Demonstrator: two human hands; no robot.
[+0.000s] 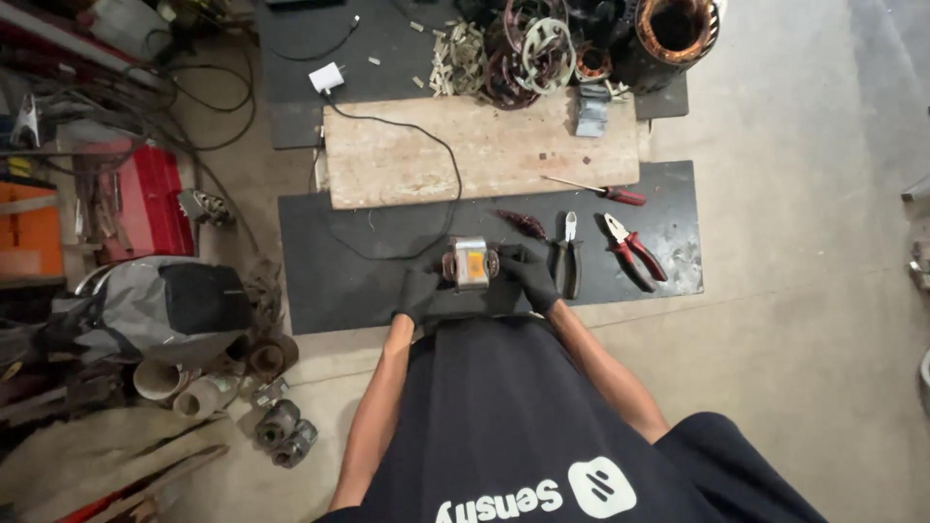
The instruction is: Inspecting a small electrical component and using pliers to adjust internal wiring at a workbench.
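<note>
A small wound transformer with grey steel core and orange tape (471, 263) is clamped between the gloved left hand (419, 291) and right hand (529, 275), above the black mat's (329, 291) near edge. It is judged dense and rigid; the core sides should be gripped, not the windings.

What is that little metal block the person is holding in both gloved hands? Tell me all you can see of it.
The small metal block looks like a little transformer or coil: a grey steel core with an orange-yellow face and brownish, copper-coloured ends. It is held above the black mat, pinched between the left hand and the right hand, both in black gloves. Finer detail is too small to tell.
</note>
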